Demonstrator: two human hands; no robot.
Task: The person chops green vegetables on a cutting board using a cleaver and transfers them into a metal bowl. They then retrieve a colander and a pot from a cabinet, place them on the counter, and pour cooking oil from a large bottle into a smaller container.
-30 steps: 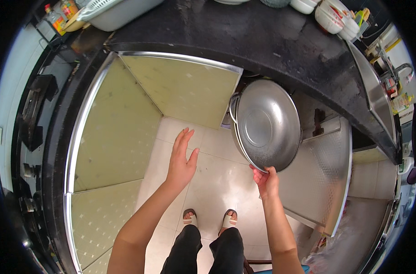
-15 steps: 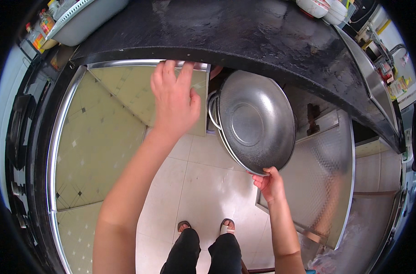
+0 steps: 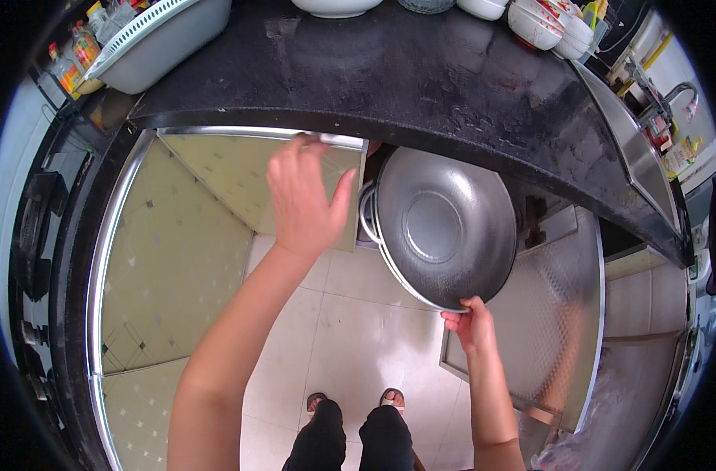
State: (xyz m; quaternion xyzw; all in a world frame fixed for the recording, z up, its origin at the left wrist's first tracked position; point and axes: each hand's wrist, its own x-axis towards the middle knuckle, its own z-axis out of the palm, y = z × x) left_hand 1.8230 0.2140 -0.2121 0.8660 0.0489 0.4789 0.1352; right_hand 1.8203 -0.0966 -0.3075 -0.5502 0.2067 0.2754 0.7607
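Note:
A large metal wok (image 3: 444, 224) tilts toward me, half out of the cabinet opening below the counter, with a second pale rim and a loop handle showing at its left side. My right hand (image 3: 472, 326) grips the near edge, thumb on top and fingers underneath. Over on the left, my left hand (image 3: 303, 196) is raised just in front of the closed cabinet door (image 3: 216, 169), near its silver top edge. It holds nothing, and its thumb stands apart from the fingers. The fingertips are slightly blurred, so I cannot tell whether they touch the edge.
The black stone counter (image 3: 358, 78) overhangs the cabinets. An open cabinet door (image 3: 531, 314) juts out at the right. On the counter are a grey basin (image 3: 157, 51) and white bowls (image 3: 534, 23), with a sink (image 3: 633, 133) at the right. Pale floor tiles (image 3: 350, 337) lie below.
My left hand has come slightly away from the counter edge, its thumb spreading outward. The right hand keeps its grip on the wok. The view has tilted up, showing more bowls.

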